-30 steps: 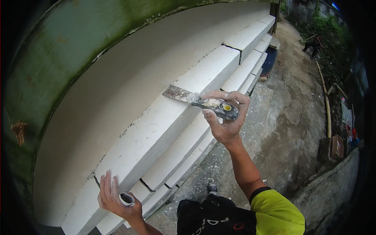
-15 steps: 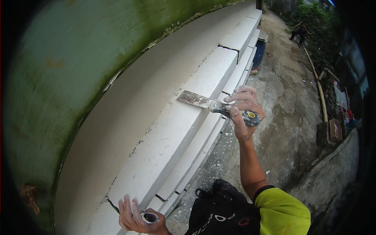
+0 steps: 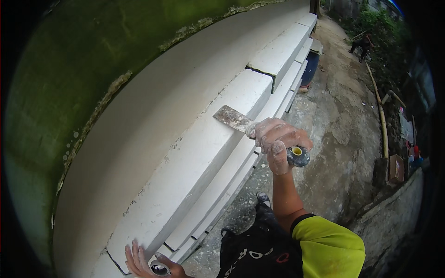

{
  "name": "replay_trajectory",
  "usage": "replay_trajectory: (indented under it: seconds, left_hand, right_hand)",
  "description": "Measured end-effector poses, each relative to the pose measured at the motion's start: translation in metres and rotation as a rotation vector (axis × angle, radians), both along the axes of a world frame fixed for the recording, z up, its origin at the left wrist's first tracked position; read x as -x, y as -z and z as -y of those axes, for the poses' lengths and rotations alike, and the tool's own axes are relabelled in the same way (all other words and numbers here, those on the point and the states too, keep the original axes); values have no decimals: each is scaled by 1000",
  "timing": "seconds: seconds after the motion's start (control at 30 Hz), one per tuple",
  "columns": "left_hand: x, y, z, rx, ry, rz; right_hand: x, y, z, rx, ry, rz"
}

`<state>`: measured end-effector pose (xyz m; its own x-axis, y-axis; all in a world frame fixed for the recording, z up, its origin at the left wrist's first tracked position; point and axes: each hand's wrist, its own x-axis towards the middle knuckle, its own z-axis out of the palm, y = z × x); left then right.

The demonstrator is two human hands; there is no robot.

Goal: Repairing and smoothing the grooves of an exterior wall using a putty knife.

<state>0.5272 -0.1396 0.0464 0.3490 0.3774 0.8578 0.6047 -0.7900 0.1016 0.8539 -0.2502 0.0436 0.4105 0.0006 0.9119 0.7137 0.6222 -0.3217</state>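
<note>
My right hand (image 3: 283, 141) is closed round the dark handle of a putty knife (image 3: 232, 118), whose flat blade is smeared with white. The blade lies over the top of a stepped row of white blocks (image 3: 185, 160); whether it touches them I cannot tell. At the bottom edge my left hand (image 3: 139, 263) rests by the near end of the same block, its fingers stretched along the surface. Between its thumb and fingers sits a small white roll (image 3: 160, 268) with a dark hollow end, partly cut off by the picture's edge.
A mossy green curved surface (image 3: 60, 92) borders the pale wall (image 3: 134, 129) on the left. Right of the blocks runs a rough concrete path (image 3: 338, 125) with a blue barrel (image 3: 310, 68), a bamboo pole (image 3: 378, 106) and a cardboard box (image 3: 396, 167). A person (image 3: 361, 46) is far off.
My right hand has tightened, its fingers now wrapped over the knife's handle and nearer the blade. My left hand sits lower and further left in the picture, and the view has shifted.
</note>
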Motion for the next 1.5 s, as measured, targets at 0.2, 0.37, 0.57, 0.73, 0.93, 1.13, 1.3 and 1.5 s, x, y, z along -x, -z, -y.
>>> replay_trajectory:
  seconds: [0.2, 0.37, 0.57, 0.73, 0.93, 1.13, 1.3, 1.5]
  left_hand:
    - [-67, 5, 20, 86, -89, -191]
    - [-150, 4, 36, 160, 4, -188]
    - [-227, 7, 47, 73, -54, -228]
    - [-235, 12, 49, 59, -76, -173]
    - [-229, 15, 47, 63, -73, -179]
    - [-227, 22, 41, -9, -131, -175]
    - [-229, 23, 40, -19, -128, -172]
    - [-228, 26, 37, -22, -108, -136]
  right_hand:
    - [-74, -24, 34, 268, 167, 63]
    - [-122, -27, 69, 426, 403, -63]
    - [-210, -57, 64, 29, 127, 78]
    - [-255, -114, 25, -225, -283, -132]
    - [-259, -125, -7, -175, -177, -58]
    - [-254, -121, -12, -207, -141, -85]
    - [-257, -133, 4, -272, -257, -116]
    - [-265, -132, -1, -205, -49, -80]
